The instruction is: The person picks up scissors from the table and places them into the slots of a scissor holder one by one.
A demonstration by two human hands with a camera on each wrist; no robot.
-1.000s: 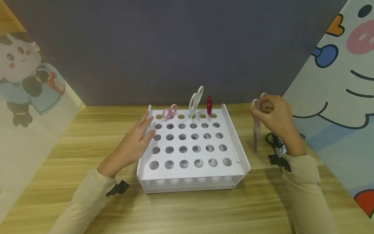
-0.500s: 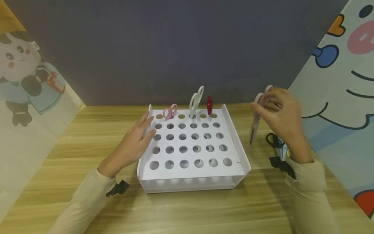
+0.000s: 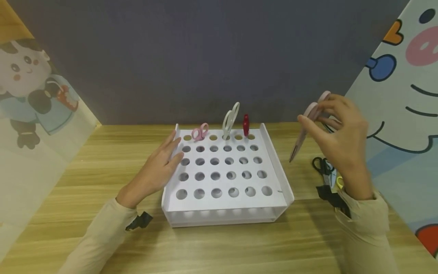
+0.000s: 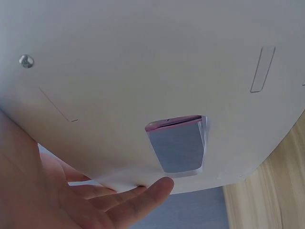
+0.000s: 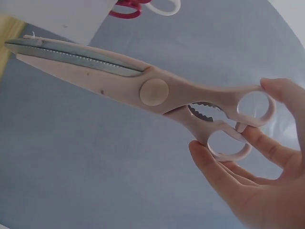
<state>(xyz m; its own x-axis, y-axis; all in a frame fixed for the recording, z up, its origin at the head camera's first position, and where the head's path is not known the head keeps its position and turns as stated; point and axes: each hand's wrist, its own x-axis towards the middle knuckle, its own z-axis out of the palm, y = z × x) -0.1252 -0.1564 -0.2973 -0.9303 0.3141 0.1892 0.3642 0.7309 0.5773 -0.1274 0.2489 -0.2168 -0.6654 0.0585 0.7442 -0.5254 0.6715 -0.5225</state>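
Observation:
Pale pink kitchen scissors [image 3: 298, 145] hang above the table right of the rack, blades slanting down toward it. My right hand [image 3: 347, 139] pinches them by the finger loops; the right wrist view shows the scissors [image 5: 155, 91] with blades slightly apart. My left hand [image 3: 150, 173] rests on the left side of a white rack [image 3: 222, 203] with rows of round holes, fingers extended along its wall. In the rack's back row stand pink scissors [image 3: 200, 133], white scissors [image 3: 228, 127] and a red-handled pair [image 3: 246, 125].
Black-handled scissors [image 3: 321, 166] and a yellow handle [image 3: 339, 182] lie on the wooden table right of the rack, partly hidden by my right forearm. A grey panel [image 3: 219, 61] rises behind. Printed walls close both sides.
My right hand has lifted the pale pink scissors up and to the right, and their blades tilt more. My left hand stays on the rack.

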